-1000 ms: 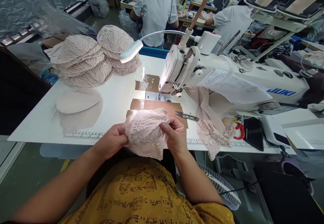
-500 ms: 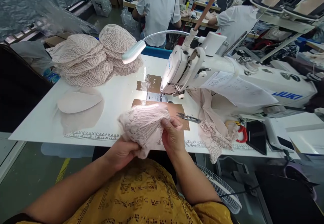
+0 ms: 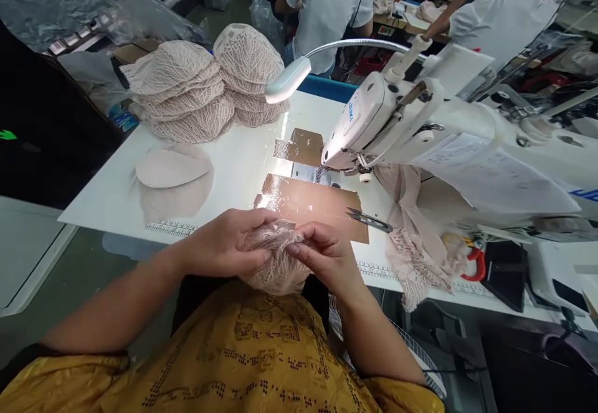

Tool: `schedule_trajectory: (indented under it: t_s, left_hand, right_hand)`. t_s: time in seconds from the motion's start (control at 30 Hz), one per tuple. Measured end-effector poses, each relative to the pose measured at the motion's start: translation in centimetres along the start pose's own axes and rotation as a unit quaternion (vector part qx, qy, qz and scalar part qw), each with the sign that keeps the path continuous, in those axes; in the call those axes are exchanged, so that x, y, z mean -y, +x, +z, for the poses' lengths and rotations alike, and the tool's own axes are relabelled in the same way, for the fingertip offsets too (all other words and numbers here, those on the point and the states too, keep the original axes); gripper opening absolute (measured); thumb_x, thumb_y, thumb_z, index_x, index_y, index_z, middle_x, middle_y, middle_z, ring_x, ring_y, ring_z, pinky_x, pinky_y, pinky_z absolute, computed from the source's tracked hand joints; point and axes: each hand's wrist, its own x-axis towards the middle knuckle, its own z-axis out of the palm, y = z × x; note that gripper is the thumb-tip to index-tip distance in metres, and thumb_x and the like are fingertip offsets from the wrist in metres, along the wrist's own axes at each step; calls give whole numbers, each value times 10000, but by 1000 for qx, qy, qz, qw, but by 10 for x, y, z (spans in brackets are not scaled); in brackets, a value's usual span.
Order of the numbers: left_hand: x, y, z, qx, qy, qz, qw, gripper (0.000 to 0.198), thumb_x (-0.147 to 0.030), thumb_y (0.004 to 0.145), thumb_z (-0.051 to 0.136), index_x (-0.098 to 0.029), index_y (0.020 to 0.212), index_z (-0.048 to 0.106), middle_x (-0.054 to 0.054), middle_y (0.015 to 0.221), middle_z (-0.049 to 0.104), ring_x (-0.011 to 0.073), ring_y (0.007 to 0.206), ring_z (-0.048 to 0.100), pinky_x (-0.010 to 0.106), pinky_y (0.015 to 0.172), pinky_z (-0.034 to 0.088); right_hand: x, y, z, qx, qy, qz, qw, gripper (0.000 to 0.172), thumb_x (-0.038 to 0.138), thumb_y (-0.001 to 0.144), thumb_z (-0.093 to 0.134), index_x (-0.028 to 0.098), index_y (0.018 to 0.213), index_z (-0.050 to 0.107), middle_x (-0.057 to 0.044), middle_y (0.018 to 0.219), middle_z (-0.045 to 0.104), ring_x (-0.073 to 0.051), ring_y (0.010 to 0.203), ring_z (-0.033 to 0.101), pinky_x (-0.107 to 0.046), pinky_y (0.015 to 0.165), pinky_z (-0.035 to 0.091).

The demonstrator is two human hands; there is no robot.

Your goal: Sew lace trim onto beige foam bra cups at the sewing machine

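A pale pink lace cup (image 3: 279,263) is gripped between both hands at the table's near edge, just above my lap. My left hand (image 3: 228,243) lies over its left and top side with the fingers curled round it. My right hand (image 3: 327,254) pinches its right edge with thumb and fingers. Most of the lace piece is hidden under the hands. Behind them, the white sewing machine head (image 3: 369,126) stands over the brown taped plate (image 3: 308,198).
Two stacks of lace cups (image 3: 200,86) sit at the far left, with plain foam cups (image 3: 172,167) in front. Thread snips (image 3: 369,218) lie right of the hands. Beige fabric (image 3: 413,245) hangs off the edge beside red-handled scissors (image 3: 471,263). Other people sit at machines behind.
The lace cup has come down from the table toward my lap and is bunched smaller. My left hand has moved from under it to on top. The view has shifted left.
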Motion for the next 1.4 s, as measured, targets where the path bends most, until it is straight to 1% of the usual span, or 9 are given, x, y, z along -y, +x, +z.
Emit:
schedule_trajectory:
  t_s: [0.1,0.17,0.23,0.3,0.37,0.53,0.93,1.27,1.4]
  left_hand:
    - [7,2,-3,-17,-4,-22,1000,153,-114,783,555,-159,852,684,12,716,625,130,625,544,213,579,422]
    - [11,0,-7,-82,-43,-25,995,103,-103,760,558,-160,739,641,19,726,625,133,661,549,221,622,438]
    - [13,0,-9,-106,-116,-16,987,82,-131,745,602,-167,804,646,55,889,671,177,822,604,258,753,484]
    - [13,2,-7,-83,-152,-14,985,318,-175,718,688,-175,1034,655,91,1099,659,235,1022,603,306,893,484]
    - [14,5,-2,-28,-134,-34,990,501,-220,707,746,-176,1189,617,93,1126,648,249,1047,601,305,886,493]
    - [15,14,13,88,-120,-57,987,217,-318,849,625,-142,970,668,26,821,629,157,725,567,235,631,455]
    - [15,26,9,54,-130,-80,987,270,-377,809,685,-143,944,687,10,757,608,146,687,561,219,596,448]
    - [18,40,10,91,-180,-119,972,282,-404,881,600,-125,877,641,30,798,628,131,712,575,241,656,481]
    - [19,43,13,76,-194,-112,972,283,-397,894,592,-122,863,651,19,761,607,116,686,541,224,622,445]
  right_hand:
    - [0,-3,-4,-30,-58,-1,998,179,379,763,755,210,735,700,12,672,649,-116,608,545,-250,580,442]
    - [-2,-3,-7,-43,-74,2,996,182,383,765,750,209,738,702,12,669,650,-117,605,546,-251,576,441]
    - [-3,-2,-7,-41,-73,6,996,173,377,761,751,210,752,709,6,697,669,-124,627,566,-258,596,456]
    - [-3,0,-5,-28,-70,4,997,155,363,764,749,212,771,715,0,733,688,-129,650,585,-261,612,467]
    - [-2,2,-2,-15,-79,-10,997,129,346,779,739,219,792,721,1,746,696,-130,658,593,-259,617,471]
    - [2,5,1,-23,-148,-78,986,124,305,816,697,222,723,700,-4,775,682,-138,702,606,-275,652,478]
    - [2,13,-3,-81,-187,-109,973,170,206,788,663,206,627,606,1,731,681,-121,652,612,-252,594,461]
    - [5,17,-11,-77,-178,-105,975,146,189,766,649,194,626,611,-8,719,699,-124,641,623,-246,588,470]
    - [5,17,-17,-70,-142,-79,984,144,217,767,662,195,633,613,-9,726,702,-128,650,622,-250,596,469]
